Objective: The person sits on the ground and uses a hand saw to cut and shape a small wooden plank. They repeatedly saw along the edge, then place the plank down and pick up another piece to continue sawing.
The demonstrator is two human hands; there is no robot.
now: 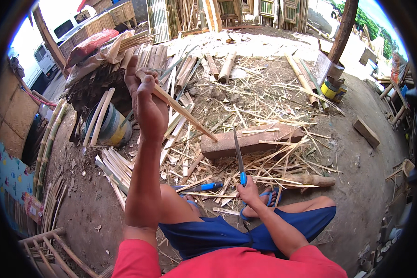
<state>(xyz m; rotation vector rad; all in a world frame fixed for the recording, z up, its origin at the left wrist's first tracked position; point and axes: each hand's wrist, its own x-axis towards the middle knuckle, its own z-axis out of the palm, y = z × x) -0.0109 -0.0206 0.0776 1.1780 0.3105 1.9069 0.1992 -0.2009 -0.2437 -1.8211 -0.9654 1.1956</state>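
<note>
My left hand [149, 109] is raised and closed around the upper end of a bamboo strip [183, 112]. From there the strip slants down to the right, its lower end meeting the left part of a thick wooden block [259, 144] on the ground. Lower down, my right hand [249, 191] grips the blue handle of a long knife [239, 153]. The blade points up and away, its tip overlapping the block in view, a little right of the strip's end. Whether the blade touches the block I cannot tell.
Bamboo shavings [264, 102] litter the ground around the block. A blue-handled tool [204, 187] lies near my left foot. Split bamboo slats [113, 167] are heaped at the left, beside a bucket [113, 125]. Bamboo poles [303, 81] and a yellow-banded can [329, 89] sit at the right.
</note>
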